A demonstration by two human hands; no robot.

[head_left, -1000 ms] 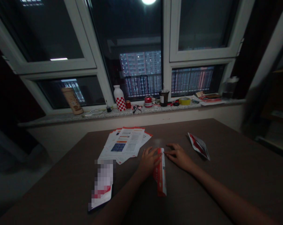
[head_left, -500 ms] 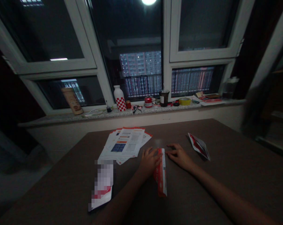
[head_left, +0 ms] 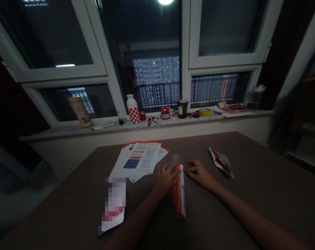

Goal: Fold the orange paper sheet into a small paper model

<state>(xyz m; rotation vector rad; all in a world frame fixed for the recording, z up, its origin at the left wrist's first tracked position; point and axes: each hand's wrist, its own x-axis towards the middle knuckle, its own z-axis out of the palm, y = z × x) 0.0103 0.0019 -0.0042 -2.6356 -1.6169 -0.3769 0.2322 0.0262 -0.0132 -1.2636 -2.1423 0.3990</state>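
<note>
A long, narrow folded sheet of red and white paper (head_left: 180,198) lies lengthwise on the dark table in front of me. My left hand (head_left: 165,180) rests over its upper left side, fingers spread and reaching onto the paper. On the other side, my right hand (head_left: 200,175) lies low on the tabletop with its fingers apart. Its index fingertip is close to the paper's upper right edge; whether it touches cannot be made out. To the right and farther back stands a bent red and white folded paper piece (head_left: 222,163), apart from both hands.
A fanned stack of printed sheets (head_left: 140,161) lies at the back left of the table (head_left: 246,198). Nearer, left of my forearm, is a flat, pixelated item (head_left: 114,206). The windowsill behind holds a checkered bottle (head_left: 133,109), a dark cup (head_left: 182,109) and yellow tape (head_left: 205,112).
</note>
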